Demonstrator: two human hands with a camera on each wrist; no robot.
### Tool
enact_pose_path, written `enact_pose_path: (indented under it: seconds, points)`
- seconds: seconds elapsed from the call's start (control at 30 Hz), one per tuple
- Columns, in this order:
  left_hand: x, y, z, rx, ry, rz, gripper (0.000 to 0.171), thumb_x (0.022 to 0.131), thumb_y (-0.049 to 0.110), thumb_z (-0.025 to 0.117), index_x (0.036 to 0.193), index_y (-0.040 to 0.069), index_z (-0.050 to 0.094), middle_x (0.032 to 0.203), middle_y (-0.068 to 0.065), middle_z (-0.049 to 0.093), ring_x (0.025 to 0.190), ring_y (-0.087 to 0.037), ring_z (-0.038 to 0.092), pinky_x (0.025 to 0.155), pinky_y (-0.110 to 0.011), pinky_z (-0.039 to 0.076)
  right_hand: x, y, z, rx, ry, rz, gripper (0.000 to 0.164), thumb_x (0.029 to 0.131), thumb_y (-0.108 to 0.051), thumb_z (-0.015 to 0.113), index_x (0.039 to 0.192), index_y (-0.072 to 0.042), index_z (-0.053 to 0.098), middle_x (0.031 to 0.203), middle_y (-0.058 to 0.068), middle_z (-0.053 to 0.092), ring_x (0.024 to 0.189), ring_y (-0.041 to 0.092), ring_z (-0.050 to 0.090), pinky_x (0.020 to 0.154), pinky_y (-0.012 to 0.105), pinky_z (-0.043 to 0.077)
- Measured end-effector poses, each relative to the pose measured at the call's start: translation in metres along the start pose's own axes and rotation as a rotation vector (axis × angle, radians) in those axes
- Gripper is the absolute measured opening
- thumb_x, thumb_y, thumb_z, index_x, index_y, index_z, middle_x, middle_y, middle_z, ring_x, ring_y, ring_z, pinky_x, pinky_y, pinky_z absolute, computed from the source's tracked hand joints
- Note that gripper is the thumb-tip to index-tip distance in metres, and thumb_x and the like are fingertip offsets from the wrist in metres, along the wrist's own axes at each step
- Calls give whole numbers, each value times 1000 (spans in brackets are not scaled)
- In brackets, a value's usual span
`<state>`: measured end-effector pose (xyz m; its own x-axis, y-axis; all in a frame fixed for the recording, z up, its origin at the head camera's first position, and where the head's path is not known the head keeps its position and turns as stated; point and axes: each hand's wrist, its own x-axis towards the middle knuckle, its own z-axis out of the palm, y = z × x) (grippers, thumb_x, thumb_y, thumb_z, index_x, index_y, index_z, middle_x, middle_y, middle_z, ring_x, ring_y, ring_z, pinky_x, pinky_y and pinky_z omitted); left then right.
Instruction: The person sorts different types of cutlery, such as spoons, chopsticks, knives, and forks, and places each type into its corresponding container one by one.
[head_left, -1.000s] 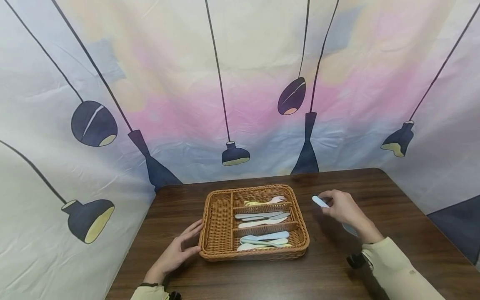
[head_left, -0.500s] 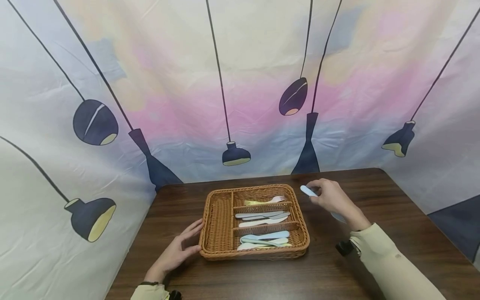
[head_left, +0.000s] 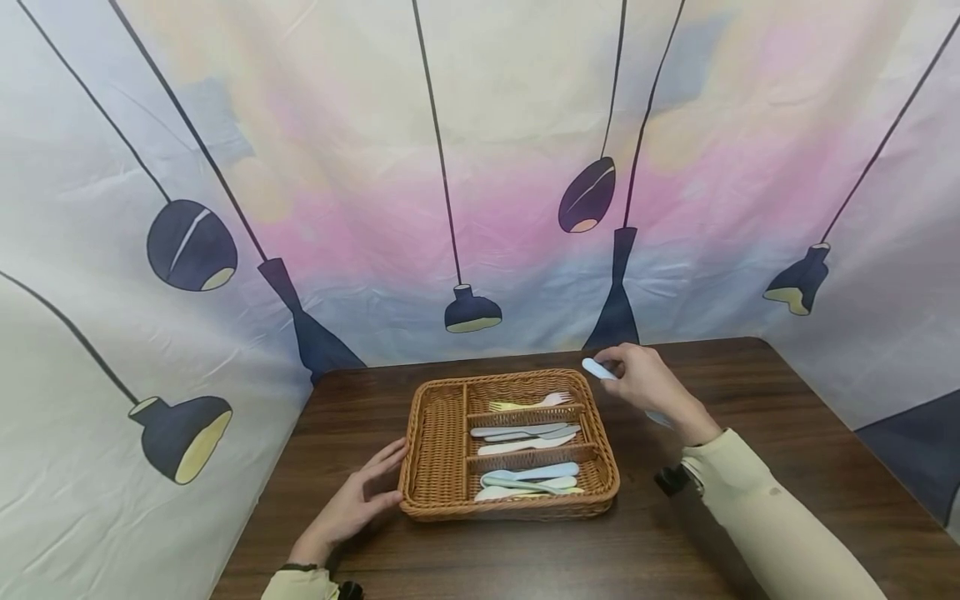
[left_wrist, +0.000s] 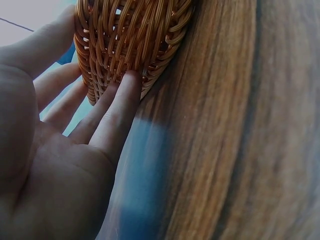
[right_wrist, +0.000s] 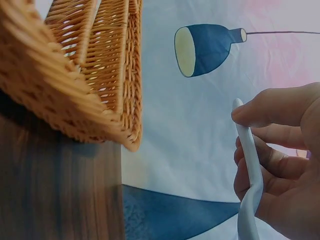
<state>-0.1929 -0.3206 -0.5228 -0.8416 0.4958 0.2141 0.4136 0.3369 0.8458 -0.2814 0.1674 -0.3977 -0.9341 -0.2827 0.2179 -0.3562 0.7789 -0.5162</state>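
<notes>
A brown wicker cutlery basket (head_left: 438, 446) lies on the dark wooden table. My left hand (head_left: 347, 507) touches its left wall with extended fingers; the left wrist view shows fingertips against the weave (left_wrist: 120, 40). Right of the basket's far corner, my right hand (head_left: 651, 385) pinches a pale blue piece of cutlery (head_left: 597, 368) above the table. Thumb and fingers grip its handle (right_wrist: 248, 150) in the right wrist view, while its head is mostly hidden. Forks (head_left: 553, 400) occupy the back compartment, knives (head_left: 525, 446) the middle one, and spoons (head_left: 551, 471) the front one.
A wooden divider-like wicker wall (head_left: 465, 433) separates the long left compartment from the three right ones. Behind the table (head_left: 480, 558) hangs a cloth (head_left: 360, 208) printed with lamps. The basket's rim stands above the cutlery inside.
My right hand has moved left and slightly away from me, bringing the pale blue cutlery closer to the basket's far right corner. The left hand and basket have stayed in place.
</notes>
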Motion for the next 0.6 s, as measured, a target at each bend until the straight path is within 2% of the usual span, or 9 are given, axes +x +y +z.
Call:
enact_pose_path:
  seconds: [0.23,0.47,0.6]
  points:
    - [-1,-1,1,0,0,1,62,94,5,62,150,4,36,161,-15,20,135,1,35,95,-28,50,12,-15,2,16,8,-49,33,84,-11,72,117,-8,71,96,6,67,81,18,63,68,34,52]
    - [-1,-1,2,7,5,-4,62,94,7,63,151,5,37,161,-16,20,134,5,34,96,-28,49,26,-31,10,65,14,-102,33,84,-7,71,116,-11,72,103,9,68,84,20,65,62,30,51]
    - [-1,-1,2,11,12,-9,62,94,7,63,151,7,37,161,-15,20,134,4,35,96,-27,49,36,-41,17,61,22,-153,32,83,-6,71,115,-11,72,107,11,68,87,22,66,63,30,52]
